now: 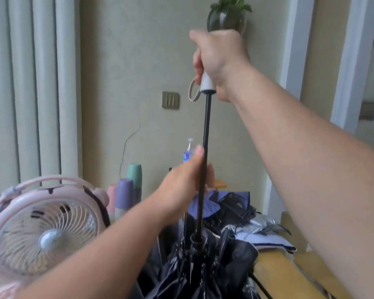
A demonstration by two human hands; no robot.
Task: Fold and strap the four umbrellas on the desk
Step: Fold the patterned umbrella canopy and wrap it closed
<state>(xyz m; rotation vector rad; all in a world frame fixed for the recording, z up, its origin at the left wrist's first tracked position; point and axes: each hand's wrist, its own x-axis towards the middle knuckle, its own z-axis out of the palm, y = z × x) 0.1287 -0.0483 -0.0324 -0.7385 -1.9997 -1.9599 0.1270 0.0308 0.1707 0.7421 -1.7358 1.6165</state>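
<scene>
The right hand [218, 59] clenches the white handle [206, 83] and the left hand [181, 186] curls round the black shaft [206, 126]. The umbrella [203, 266] stands canopy-down on the desk [274, 275] (ribs slack). Best push the handle straight down, with the shaft upright.

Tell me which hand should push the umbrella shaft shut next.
Right, probably. The right hand grips the white handle atop the upright shaft, so it can press down; the left hand only holds the shaft midway.
</scene>
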